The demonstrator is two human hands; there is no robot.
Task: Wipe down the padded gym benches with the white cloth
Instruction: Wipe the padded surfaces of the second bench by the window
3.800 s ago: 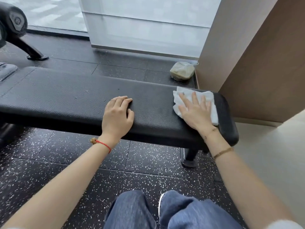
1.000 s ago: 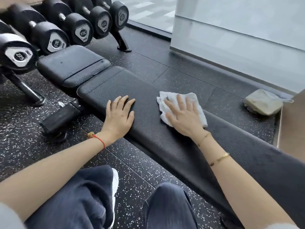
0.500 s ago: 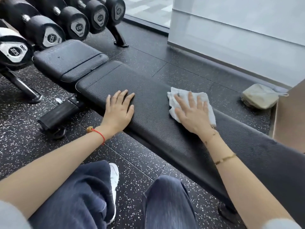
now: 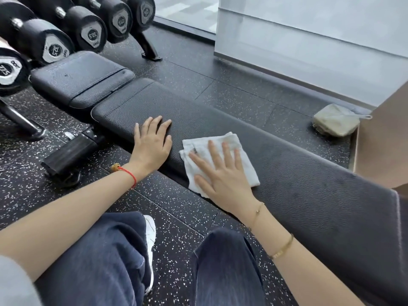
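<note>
A long black padded bench (image 4: 309, 173) runs from the middle left to the lower right. Its shorter seat pad (image 4: 79, 78) lies at the left end. The white cloth (image 4: 220, 146) lies flat on the long pad near its front edge. My right hand (image 4: 223, 175) presses on the cloth with straight, spread fingers. My left hand (image 4: 152, 144) rests flat on the pad just left of the cloth, fingers straight. A small strip of pad separates the two hands.
A rack of black dumbbells (image 4: 88, 34) stands at the upper left behind the seat pad. A greenish pouch (image 4: 335, 122) lies on the speckled floor by a brown wall panel (image 4: 384, 146). My knees and a white shoe (image 4: 150, 235) are below the bench.
My right hand has slid the cloth left and toward the front edge, close to my left hand. The left hand stays on the pad.
</note>
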